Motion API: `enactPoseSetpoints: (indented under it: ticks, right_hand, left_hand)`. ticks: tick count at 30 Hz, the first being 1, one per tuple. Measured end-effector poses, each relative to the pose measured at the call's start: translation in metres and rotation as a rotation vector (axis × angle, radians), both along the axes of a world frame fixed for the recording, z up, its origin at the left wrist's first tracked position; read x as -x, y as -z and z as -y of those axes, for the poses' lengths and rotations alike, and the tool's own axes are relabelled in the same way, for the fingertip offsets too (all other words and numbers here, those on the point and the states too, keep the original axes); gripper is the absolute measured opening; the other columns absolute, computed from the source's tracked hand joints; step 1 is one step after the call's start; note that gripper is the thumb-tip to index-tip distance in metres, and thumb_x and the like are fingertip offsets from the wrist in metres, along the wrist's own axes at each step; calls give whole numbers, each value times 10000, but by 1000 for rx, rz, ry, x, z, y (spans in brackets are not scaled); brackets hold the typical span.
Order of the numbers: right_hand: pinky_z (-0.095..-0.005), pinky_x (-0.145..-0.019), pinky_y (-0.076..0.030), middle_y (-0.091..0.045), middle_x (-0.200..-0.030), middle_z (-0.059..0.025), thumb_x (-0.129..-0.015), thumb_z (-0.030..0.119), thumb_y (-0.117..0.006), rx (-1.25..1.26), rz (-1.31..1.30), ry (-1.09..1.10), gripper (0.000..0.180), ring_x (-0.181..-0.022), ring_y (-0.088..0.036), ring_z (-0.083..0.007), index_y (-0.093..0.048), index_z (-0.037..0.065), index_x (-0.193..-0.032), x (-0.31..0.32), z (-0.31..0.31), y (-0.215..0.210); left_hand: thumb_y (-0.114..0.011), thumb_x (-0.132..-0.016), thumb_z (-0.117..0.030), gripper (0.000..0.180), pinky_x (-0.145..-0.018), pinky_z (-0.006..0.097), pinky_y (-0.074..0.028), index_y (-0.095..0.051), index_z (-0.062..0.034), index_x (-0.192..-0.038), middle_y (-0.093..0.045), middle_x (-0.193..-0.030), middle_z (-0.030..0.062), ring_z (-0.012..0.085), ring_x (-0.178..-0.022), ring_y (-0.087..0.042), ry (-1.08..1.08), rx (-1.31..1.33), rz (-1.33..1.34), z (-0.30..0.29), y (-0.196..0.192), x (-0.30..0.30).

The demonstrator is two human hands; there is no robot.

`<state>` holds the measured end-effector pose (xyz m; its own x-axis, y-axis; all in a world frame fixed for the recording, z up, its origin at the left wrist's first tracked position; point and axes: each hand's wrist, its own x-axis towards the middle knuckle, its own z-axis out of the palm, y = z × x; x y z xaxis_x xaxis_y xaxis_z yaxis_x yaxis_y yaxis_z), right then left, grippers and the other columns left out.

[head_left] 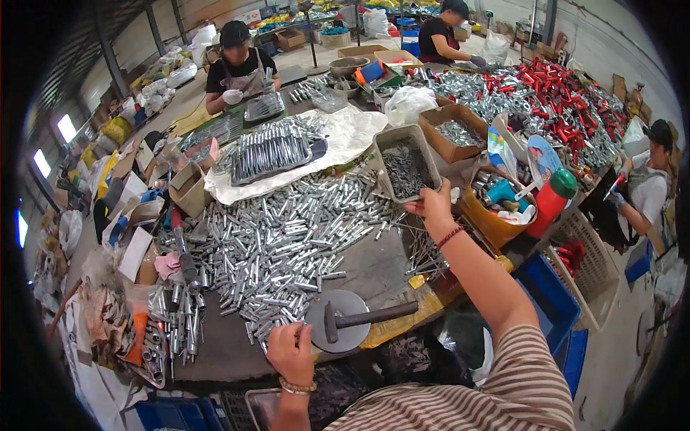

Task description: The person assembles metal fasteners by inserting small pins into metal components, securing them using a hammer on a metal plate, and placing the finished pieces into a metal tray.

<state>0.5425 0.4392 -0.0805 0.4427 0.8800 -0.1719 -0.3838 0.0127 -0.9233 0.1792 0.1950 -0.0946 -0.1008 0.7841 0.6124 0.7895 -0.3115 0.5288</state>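
Observation:
My right hand [436, 210] reaches out to the near corner of a grey plastic bin [428, 159] and grips its rim. Small thin metal pins [404, 171] fill the bin's bottom. At the table's front edge, my left hand [290, 353] has its fingers curled together; whatever is between them is too small to make out. Right of it, a hammer [374, 314] with a dark handle lies across a round grey metal plate [346, 339]. A broad heap of silver metal sleeves [277, 244] spreads beyond my left hand.
A tray of lined-up metal rods [269, 159] stands on white sheeting [338, 144]. Red-and-silver parts [539, 93] pile up far right. A red flask [552, 205] and a cardboard box [449, 136] flank my right arm. Sockets and wrenches [183, 316] lie left. Other people work around the tables.

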Motion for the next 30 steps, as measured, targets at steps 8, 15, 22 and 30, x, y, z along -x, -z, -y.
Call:
enactPoseSetpoints:
  ticks: [8, 15, 22, 30]
  right_hand:
    - [-430, -594, -683, -577, -1217, -272, -935, -73, -482, 80, -21, 72, 705, -748, -756, -353, -202, 35, -1572, -5, -25, -1]
    - [-438, -607, -685, -693, -1055, -299, -945, -49, -525, 206, -1, -27, 523, -774, -777, -392, -322, -60, -1428, -25, -36, -7]
    - [-534, -715, -619, -731, -1009, -298, -997, 216, -668, 199, 801, 12, 538, -841, -752, -452, -437, -59, -1398, -27, -5, -11]
    - [-520, -958, -526, -705, -1204, -168, -1019, 443, -607, -194, 1480, -187, 434, -1134, -666, -418, -714, 71, -1216, -17, -21, -32]
  left_hand:
    - [-838, -826, -29, 167, -654, 359, -500, -719, -37, -943, -650, -847, 89, 247, -717, -620, 19, -9, -11, -1, -3, -1]
    - [-857, -829, -87, 161, -665, 403, -502, -734, -56, -929, -673, -842, 93, 289, -742, -637, 13, 3, 0, -2, -7, -5]
    - [-869, -815, -77, 178, -665, 401, -502, -733, -57, -928, -672, -840, 92, 289, -738, -637, -12, 29, 51, -1, -3, -1]
    - [-868, -810, -68, 175, -681, 408, -510, -747, -59, -935, -674, -840, 89, 288, -759, -646, -6, 43, 33, 1, -1, -4]
